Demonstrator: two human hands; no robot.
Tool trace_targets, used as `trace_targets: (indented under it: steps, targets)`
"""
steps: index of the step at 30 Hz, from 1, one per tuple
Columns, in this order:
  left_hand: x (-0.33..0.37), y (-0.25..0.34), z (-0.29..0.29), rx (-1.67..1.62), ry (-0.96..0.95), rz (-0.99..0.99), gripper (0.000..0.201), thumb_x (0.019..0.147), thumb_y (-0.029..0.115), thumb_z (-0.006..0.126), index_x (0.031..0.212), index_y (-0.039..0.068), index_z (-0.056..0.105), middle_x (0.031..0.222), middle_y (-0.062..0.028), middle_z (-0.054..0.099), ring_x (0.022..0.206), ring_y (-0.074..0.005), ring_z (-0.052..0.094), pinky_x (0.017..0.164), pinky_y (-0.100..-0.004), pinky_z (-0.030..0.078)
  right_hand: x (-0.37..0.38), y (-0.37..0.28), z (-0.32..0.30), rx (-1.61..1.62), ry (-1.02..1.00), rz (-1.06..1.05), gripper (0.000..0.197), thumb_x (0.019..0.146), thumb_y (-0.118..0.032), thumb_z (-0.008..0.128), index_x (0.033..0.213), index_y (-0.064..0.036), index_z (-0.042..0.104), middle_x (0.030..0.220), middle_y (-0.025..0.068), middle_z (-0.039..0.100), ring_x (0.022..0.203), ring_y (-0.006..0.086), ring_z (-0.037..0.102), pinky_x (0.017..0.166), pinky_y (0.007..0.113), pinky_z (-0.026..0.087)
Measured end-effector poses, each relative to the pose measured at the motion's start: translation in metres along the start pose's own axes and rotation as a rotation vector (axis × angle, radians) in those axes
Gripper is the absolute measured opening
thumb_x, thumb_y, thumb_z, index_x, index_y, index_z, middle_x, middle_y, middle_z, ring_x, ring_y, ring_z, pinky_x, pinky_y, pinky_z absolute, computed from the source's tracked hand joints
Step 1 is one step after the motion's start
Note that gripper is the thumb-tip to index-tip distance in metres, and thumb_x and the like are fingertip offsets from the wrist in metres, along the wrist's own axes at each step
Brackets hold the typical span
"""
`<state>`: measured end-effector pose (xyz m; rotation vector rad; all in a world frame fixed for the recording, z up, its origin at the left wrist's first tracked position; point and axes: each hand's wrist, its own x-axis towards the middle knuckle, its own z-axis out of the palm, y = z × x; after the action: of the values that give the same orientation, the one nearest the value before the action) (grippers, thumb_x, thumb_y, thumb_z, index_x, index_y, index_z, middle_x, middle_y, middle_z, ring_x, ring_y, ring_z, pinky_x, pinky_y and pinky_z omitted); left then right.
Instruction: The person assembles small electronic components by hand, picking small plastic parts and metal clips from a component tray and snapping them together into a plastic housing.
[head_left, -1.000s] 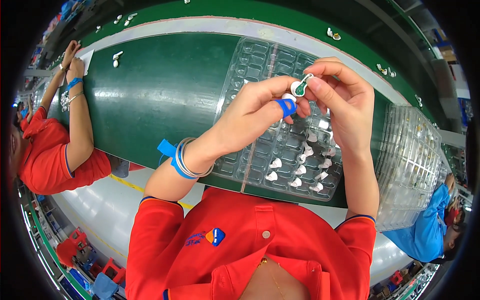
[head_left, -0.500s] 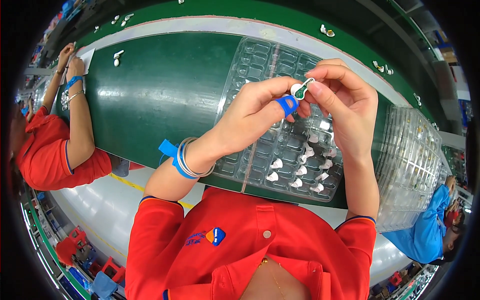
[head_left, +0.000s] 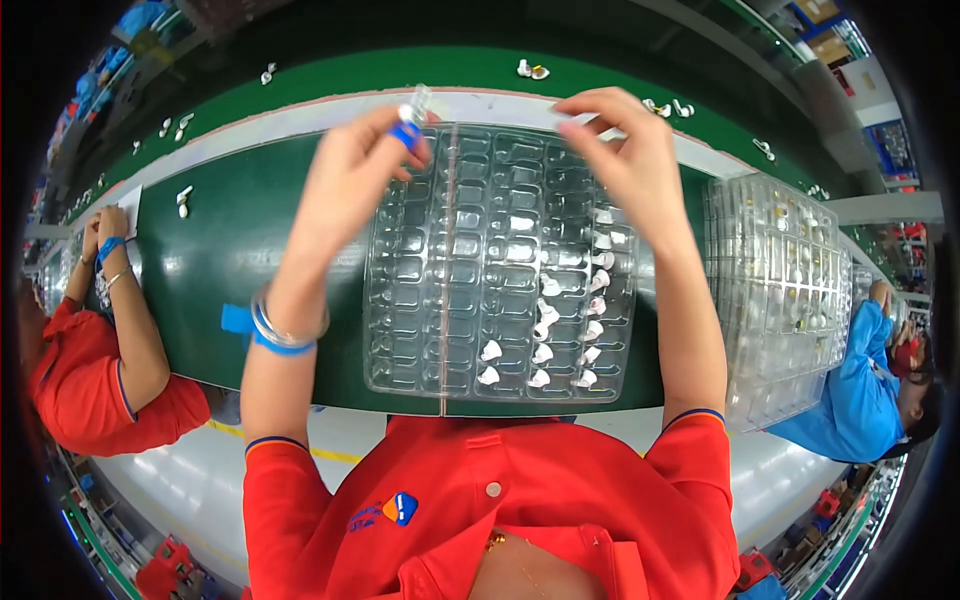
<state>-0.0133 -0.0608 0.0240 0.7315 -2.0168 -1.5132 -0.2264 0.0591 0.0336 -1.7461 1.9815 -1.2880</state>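
My left hand [head_left: 365, 165], a blue finger cover on one finger, is raised over the far left of a clear plastic tray [head_left: 465, 280]. Its fingers are closed on a white earbud part [head_left: 408, 112], whose upper end is smeared by motion. My right hand [head_left: 635, 150] hovers above the tray's far right corner, thumb and forefinger a little apart, with nothing plainly visible between them. Inside the tray, several white earbud pieces [head_left: 541, 353] sit in pockets on the near right side.
A stack of clear trays [head_left: 775, 290] holding small parts stands to the right. Beyond the table runs a green conveyor [head_left: 450, 70] with scattered earbud parts. A loose white part [head_left: 183, 200] lies on the green table [head_left: 240, 230]. Co-workers sit at left and right.
My hands have come apart; the left has moved left with the earbud part, and the right has let go of its stem. The view has shifted, so the tray appears further left.
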Motion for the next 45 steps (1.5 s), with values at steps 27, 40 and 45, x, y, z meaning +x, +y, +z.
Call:
trace_targets:
  steps: [27,40,45]
  targets:
    - [-0.020,0.006,0.006,0.340,0.041,0.289,0.022,0.078,0.008,0.053,0.097,0.001,0.061,0.103,-0.0097,0.059,0.100,-0.0220,0.053,0.088,-0.0312,0.039,0.040,0.093,-0.030,0.509,0.174,0.506,0.019,0.082,-0.014,0.058,0.095,-0.0003,0.063,0.092,0.0037,0.062,0.075,0.0085,0.054,0.061,0.020,0.040]
    - [-0.035,-0.009,0.026,0.293,0.083,0.274,0.018,0.074,0.000,0.054,0.090,0.001,0.062,0.092,-0.0104,0.061,0.088,-0.0194,0.056,0.076,-0.0285,0.043,0.058,0.121,0.010,-0.492,0.170,0.142,0.019,0.073,-0.017,0.062,0.090,-0.0074,0.066,0.078,0.0126,0.064,0.073,0.0252,0.062,0.068,0.031,0.048]
    - [-0.046,0.008,0.031,0.282,-0.154,0.309,0.014,0.066,0.001,0.061,0.080,0.002,0.063,0.083,-0.0095,0.060,0.083,-0.0227,0.057,0.075,-0.0300,0.044,0.068,0.095,-0.021,-0.629,0.058,0.131,0.019,0.073,-0.020,0.063,0.089,-0.0105,0.066,0.080,0.0120,0.064,0.075,0.0265,0.062,0.069,0.033,0.048]
